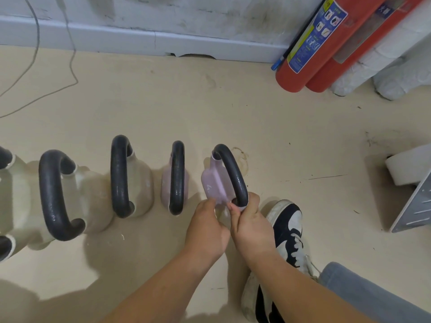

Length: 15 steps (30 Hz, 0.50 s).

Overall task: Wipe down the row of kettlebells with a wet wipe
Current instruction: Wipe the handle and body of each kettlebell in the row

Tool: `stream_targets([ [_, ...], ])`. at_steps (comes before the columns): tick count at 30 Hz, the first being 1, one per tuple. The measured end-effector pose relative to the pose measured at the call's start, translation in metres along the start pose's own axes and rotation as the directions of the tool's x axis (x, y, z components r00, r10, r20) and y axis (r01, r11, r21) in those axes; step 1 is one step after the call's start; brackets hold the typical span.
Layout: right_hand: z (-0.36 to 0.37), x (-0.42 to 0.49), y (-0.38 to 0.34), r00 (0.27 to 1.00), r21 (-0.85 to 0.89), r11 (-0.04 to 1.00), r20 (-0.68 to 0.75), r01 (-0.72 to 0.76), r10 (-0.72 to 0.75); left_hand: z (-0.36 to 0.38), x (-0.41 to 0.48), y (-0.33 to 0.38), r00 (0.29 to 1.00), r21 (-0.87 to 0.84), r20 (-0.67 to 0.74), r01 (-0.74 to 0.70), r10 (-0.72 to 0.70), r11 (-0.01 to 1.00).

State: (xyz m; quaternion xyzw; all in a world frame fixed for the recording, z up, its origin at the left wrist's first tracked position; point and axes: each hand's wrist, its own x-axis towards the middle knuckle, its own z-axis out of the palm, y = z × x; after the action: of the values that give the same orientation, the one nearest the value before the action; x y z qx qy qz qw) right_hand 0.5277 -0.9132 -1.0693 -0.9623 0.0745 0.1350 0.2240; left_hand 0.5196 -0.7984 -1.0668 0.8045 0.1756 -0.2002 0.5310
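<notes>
Rightmost pink kettlebell (pixel 213 185), end of the row, on the floor (pixel 291 136).
- It leans toward its neighbour, and its flat side faces up at me.
- Right grip (pixel 250 220): the fingers are wrapped round the near end of the black handle (pixel 233 173), where the handle meets the body. The rest of the handle arcs away from the grip toward the wall.
- Left grip (pixel 207 227): it is curled into a loose fist, with the fingertips against the near edge of the pink body, just beside the right grip.
- Wet wipe (pixel 221 214): a pale scrap shows between the two grips. I take it for the wipe pinched in the left grip, but the view is too crowded to be sure.

Look of the kettlebell:
- The shell is matte pale pink, with a small white mark on the flat side.
- The handle is thick, dark and slightly textured.

Row to the left:
- A second pink kettlebell (pixel 166 185) stands upright.
- Then come larger cream kettlebells (pixel 140 180) with the same black handles; the cream is scuffed and dull.

A black-and-white shoe (pixel 286 227) is planted just right of the right grip.
</notes>
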Motion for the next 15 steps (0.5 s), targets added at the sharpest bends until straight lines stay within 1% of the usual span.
stream_targets([
  [3,0.003,-0.002,-0.001,0.995,0.026,0.996,0.044,-0.087,0.086,0.001,-0.001,0.001,1.0,-0.012,0.006,0.026,-0.026,1.0],
  [5,0.006,-0.004,-0.004,0.988,0.012,0.99,0.064,-0.14,0.139,0.004,0.0,0.0,0.999,-0.034,0.014,0.045,-0.044,0.998],
  [7,0.01,-0.006,-0.005,0.979,-0.06,0.983,0.096,-0.175,0.18,0.006,-0.001,0.0,0.998,-0.034,0.023,0.059,-0.058,0.998],
  [8,0.011,-0.007,-0.002,0.971,-0.128,0.977,0.147,-0.172,0.19,0.006,-0.002,0.0,0.996,-0.039,0.032,0.081,-0.08,0.996],
  [9,0.011,-0.009,0.0,0.952,-0.18,0.97,0.232,-0.162,0.202,0.006,-0.002,-0.002,0.995,-0.046,0.038,0.096,-0.094,0.994],
  [10,0.009,-0.011,0.002,0.912,-0.195,0.967,0.344,-0.164,0.224,0.005,-0.003,-0.002,0.993,-0.045,0.051,0.11,-0.107,0.993],
  [11,0.006,-0.013,0.006,0.853,-0.169,0.965,0.454,-0.201,0.257,0.003,-0.004,-0.001,0.987,-0.052,0.086,0.138,-0.133,0.989],
  [12,0.002,-0.016,0.01,0.791,-0.068,0.952,0.54,-0.299,0.287,0.002,-0.006,0.0,0.976,-0.074,0.141,0.18,-0.168,0.981],
  [13,-0.002,-0.019,0.012,0.728,0.058,0.899,0.61,-0.434,0.312,-0.001,-0.009,0.001,0.959,-0.107,0.197,0.225,-0.202,0.968],
  [14,-0.005,-0.02,0.014,0.683,0.155,0.824,0.651,-0.545,0.33,-0.004,-0.012,0.002,0.94,-0.126,0.261,0.258,-0.219,0.958],
  [15,-0.007,-0.021,0.015,0.651,0.206,0.769,0.684,-0.605,0.328,-0.005,-0.016,0.005,0.922,-0.102,0.329,0.249,-0.204,0.963],
])
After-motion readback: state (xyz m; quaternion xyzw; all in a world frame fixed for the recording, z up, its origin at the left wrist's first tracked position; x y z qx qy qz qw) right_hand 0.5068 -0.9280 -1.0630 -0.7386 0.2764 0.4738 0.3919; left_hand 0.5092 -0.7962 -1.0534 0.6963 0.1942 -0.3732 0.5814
